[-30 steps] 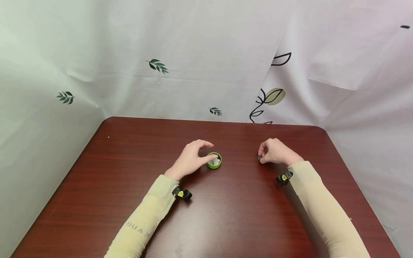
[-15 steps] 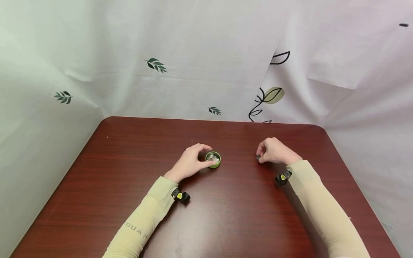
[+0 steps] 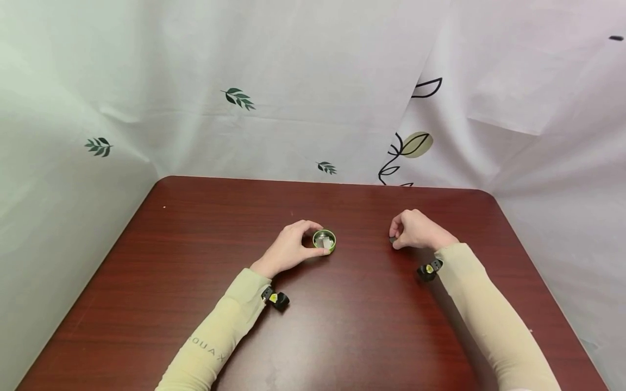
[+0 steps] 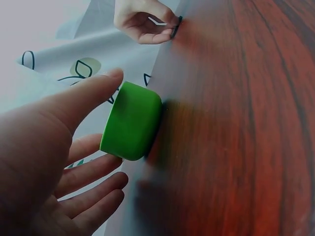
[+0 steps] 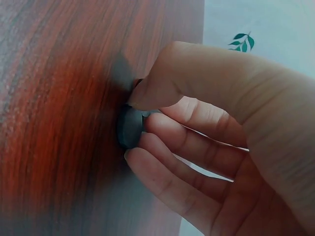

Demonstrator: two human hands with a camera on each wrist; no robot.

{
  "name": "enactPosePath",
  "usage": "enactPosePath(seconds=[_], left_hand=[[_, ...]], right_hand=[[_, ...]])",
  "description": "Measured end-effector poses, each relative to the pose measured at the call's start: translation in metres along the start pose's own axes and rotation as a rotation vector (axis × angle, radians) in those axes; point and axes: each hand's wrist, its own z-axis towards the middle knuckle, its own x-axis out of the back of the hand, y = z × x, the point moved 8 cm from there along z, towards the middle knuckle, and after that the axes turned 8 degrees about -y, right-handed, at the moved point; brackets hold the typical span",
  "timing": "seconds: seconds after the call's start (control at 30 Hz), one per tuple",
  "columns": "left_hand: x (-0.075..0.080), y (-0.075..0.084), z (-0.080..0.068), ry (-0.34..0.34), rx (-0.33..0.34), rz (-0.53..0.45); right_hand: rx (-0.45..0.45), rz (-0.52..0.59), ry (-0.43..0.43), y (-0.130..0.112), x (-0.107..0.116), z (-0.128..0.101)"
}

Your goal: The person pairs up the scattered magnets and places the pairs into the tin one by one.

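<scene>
A small round green tin (image 3: 325,249) stands uncovered on the table, with several shiny pale pieces (image 3: 323,242) inside; their kind is too small to tell. My left hand (image 3: 290,246) holds the tin from its left side, thumb at the near rim and a finger at the far one. In the left wrist view the green wall (image 4: 130,122) sits between thumb and fingers, and the lower fingers extend past it. Off to the right, my right hand (image 3: 418,230) pinches a small, flat, dark rounded piece (image 5: 131,127) low at the tabletop. The fingertips hide part of that piece.
The reddish-brown wooden table (image 3: 342,315) has rounded far corners. White cloth (image 3: 293,65) with leaf prints hangs along its back and sides. A black wrist camera (image 3: 276,298) is strapped to the left sleeve, another camera (image 3: 428,270) to the right one.
My left thumb has moved from over the tin's opening to its near rim, and the fingers have come down to its far side. The right hand keeps its pinch, nearly still.
</scene>
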Motion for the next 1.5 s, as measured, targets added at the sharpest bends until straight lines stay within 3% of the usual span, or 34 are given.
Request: enactPosePath(seconds=[0.27,0.63,1.5], left_hand=[[-0.004,0.002,0.001,0.01,-0.022,-0.002],[-0.007,0.003,0.003,0.014,-0.002,-0.008],[-0.006,0.001,0.007,0.016,0.001,0.008]], right_hand=[[0.009,0.006,0.014,-0.003,0.002,-0.002],[0.043,0.007,0.061,-0.017,0.009,-0.002],[0.204,0.054,0.111,-0.085,0.021,0.007]])
